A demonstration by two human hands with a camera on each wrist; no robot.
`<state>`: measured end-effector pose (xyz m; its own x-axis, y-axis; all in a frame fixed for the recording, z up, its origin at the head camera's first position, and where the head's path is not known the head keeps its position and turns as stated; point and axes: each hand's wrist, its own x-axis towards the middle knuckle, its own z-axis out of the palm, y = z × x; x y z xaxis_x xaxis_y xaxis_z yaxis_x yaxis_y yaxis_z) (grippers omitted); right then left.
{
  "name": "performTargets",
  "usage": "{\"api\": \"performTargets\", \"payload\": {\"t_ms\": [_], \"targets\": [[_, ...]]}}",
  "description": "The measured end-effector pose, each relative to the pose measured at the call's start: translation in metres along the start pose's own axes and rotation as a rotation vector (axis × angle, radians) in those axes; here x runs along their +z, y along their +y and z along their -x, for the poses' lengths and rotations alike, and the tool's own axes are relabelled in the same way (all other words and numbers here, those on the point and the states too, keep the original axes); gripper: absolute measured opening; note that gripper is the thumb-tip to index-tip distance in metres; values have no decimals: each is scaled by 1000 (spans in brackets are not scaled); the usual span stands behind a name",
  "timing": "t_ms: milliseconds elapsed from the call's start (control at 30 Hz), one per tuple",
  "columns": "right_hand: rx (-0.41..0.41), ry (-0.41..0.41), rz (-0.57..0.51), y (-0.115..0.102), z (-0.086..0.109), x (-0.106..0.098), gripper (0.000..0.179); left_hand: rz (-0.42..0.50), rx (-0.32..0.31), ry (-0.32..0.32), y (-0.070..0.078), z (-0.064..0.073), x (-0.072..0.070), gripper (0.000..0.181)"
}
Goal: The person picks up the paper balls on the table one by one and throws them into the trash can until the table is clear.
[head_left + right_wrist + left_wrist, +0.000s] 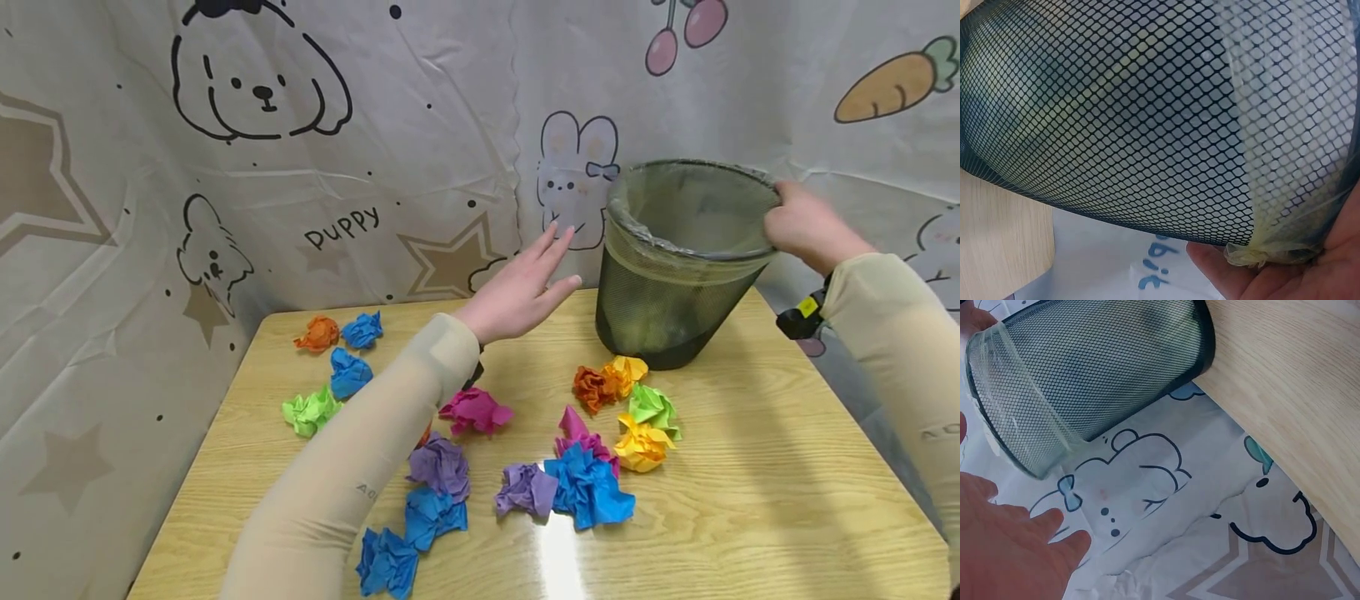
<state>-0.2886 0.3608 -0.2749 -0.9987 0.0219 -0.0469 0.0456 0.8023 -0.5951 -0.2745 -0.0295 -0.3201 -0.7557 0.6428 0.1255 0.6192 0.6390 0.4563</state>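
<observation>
A black mesh wastebasket (660, 292) lined with a clear plastic bag stands at the back right of the table, slightly tilted in the head view. My right hand (813, 223) grips its rim on the right side; in the right wrist view the fingers (1222, 269) curl at the rim beside a knot of the bag. My left hand (521, 287) is in the air left of the wastebasket, fingers straight and spread, holding nothing. In the left wrist view that hand (1016, 544) shows apart from the mesh wall.
Crumpled paper balls lie about the wooden table (750, 500): blue (588, 487), purple (527, 490), magenta (476, 412), yellow (643, 443), green (311, 411) and orange (318, 333). A printed curtain (450, 100) hangs right behind the table's back edge.
</observation>
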Motion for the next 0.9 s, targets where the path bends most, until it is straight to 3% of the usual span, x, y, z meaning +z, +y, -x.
{"api": "performTargets", "payload": {"t_ms": [533, 900], "targets": [[-65, -13, 9, -41, -12, 29, 68, 194, -45, 105, -1, -2, -7, 70], [-66, -60, -48, -72, -14, 51, 67, 388, -142, 201, -11, -4, -14, 73]]}}
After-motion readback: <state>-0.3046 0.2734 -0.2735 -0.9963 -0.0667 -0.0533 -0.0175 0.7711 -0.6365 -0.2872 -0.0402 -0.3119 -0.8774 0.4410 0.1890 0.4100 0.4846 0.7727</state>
